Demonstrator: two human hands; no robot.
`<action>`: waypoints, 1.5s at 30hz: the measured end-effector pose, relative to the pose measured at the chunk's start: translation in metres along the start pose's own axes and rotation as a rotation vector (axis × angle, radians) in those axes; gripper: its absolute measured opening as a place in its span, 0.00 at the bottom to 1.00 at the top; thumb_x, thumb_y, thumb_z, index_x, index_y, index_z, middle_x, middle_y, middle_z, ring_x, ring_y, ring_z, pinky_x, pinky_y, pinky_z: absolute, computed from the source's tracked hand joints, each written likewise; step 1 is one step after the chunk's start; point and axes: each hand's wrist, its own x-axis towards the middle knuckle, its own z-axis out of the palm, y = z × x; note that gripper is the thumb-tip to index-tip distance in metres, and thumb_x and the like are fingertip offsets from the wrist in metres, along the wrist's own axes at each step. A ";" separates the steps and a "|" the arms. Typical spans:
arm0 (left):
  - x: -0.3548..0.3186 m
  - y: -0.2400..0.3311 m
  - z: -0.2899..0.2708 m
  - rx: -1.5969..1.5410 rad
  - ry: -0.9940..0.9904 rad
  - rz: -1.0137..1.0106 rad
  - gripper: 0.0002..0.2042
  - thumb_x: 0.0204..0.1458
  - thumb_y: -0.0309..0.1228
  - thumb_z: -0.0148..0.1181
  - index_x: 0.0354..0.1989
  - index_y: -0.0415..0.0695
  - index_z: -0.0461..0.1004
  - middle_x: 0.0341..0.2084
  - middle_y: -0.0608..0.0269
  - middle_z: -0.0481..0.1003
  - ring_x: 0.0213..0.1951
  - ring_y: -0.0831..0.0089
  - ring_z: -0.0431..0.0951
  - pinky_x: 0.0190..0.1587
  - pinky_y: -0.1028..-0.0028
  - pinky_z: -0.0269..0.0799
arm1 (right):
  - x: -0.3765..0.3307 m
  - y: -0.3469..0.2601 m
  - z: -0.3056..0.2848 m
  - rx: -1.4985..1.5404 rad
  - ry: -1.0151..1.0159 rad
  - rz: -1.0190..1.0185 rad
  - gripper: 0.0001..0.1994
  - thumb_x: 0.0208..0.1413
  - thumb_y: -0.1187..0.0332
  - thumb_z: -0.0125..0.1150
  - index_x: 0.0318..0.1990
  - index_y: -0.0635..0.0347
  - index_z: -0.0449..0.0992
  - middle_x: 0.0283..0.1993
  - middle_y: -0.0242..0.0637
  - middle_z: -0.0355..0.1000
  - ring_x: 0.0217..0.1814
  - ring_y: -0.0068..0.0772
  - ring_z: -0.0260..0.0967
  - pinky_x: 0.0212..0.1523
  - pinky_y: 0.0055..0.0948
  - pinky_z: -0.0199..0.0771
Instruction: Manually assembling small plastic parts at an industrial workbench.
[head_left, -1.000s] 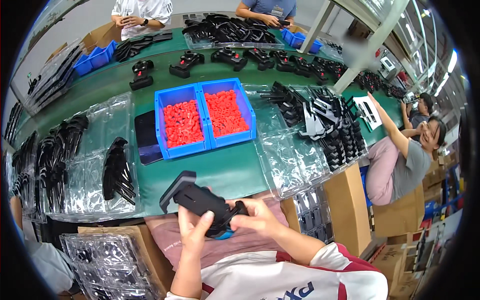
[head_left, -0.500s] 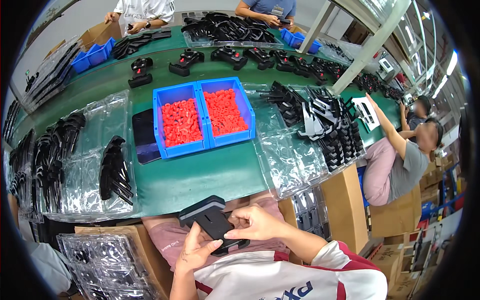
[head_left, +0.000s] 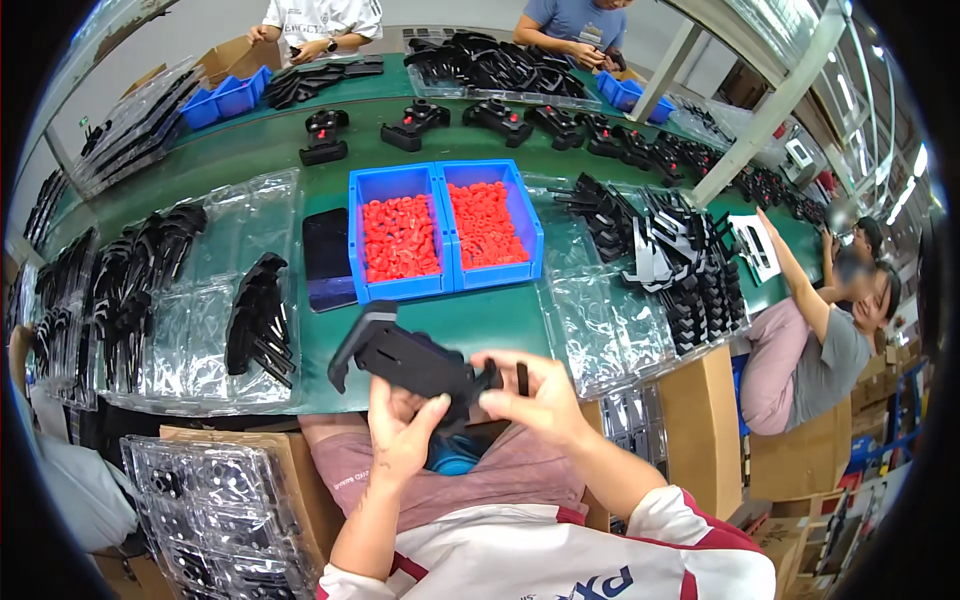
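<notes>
- Raised and turned since half a second ago: the black bracket (head_left: 415, 362) has come up off the lap area, its broad hooked end swung further left. My whole view has shifted too, bins now further right.
- Bracket location: in both hands, before the near edge of the green table (head_left: 480, 328), below the blue bins (head_left: 408, 289) of red pieces (head_left: 400, 238).
- Left hand (head_left: 403, 428): closed around the underside and near edge, thumb on top.
- Right hand (head_left: 545, 402): fingers drawn in at the narrower end; a narrow black strip (head_left: 522, 378) shows by them. I cannot tell whether it is loose or attached.
- Risk, as I judge it: the bracket could pivot or slip if the right hand pulls hard, since the left grips only mid-body. If the strip is loose, easing the right fingers could drop it onto the lap.
- Pointing: hooked end aims up-left, away from the body; long axis runs diagonally down-right toward the right hand.
</notes>
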 end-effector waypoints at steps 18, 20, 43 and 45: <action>0.061 -0.015 -0.041 0.031 0.002 0.039 0.17 0.59 0.25 0.52 0.56 0.34 0.65 0.35 0.46 0.76 0.28 0.65 0.77 0.32 0.73 0.74 | 0.245 -0.046 -0.005 -1.242 -0.096 -0.550 0.11 0.47 0.64 0.60 0.33 0.61 0.82 0.30 0.43 0.78 0.27 0.45 0.73 0.31 0.40 0.73; 0.059 -0.013 -0.042 0.037 0.007 0.053 0.17 0.59 0.25 0.52 0.56 0.34 0.65 0.36 0.46 0.75 0.28 0.65 0.77 0.32 0.74 0.74 | 0.249 -0.033 0.015 -1.485 -0.137 -0.596 0.09 0.44 0.65 0.59 0.29 0.59 0.81 0.30 0.45 0.78 0.30 0.50 0.74 0.32 0.42 0.75; 0.063 -0.015 -0.035 0.156 0.078 0.078 0.16 0.59 0.25 0.51 0.55 0.35 0.66 0.35 0.47 0.75 0.28 0.67 0.76 0.30 0.77 0.71 | 0.249 -0.045 -0.010 -1.356 0.138 -0.805 0.07 0.50 0.66 0.58 0.30 0.59 0.77 0.33 0.46 0.76 0.30 0.52 0.74 0.31 0.44 0.74; 0.061 -0.011 -0.033 0.146 0.084 0.072 0.16 0.59 0.25 0.51 0.55 0.35 0.66 0.35 0.47 0.75 0.28 0.67 0.76 0.30 0.77 0.70 | 0.245 -0.062 -0.047 -1.189 0.316 -0.860 0.07 0.53 0.65 0.56 0.31 0.58 0.76 0.33 0.46 0.76 0.30 0.53 0.74 0.32 0.45 0.74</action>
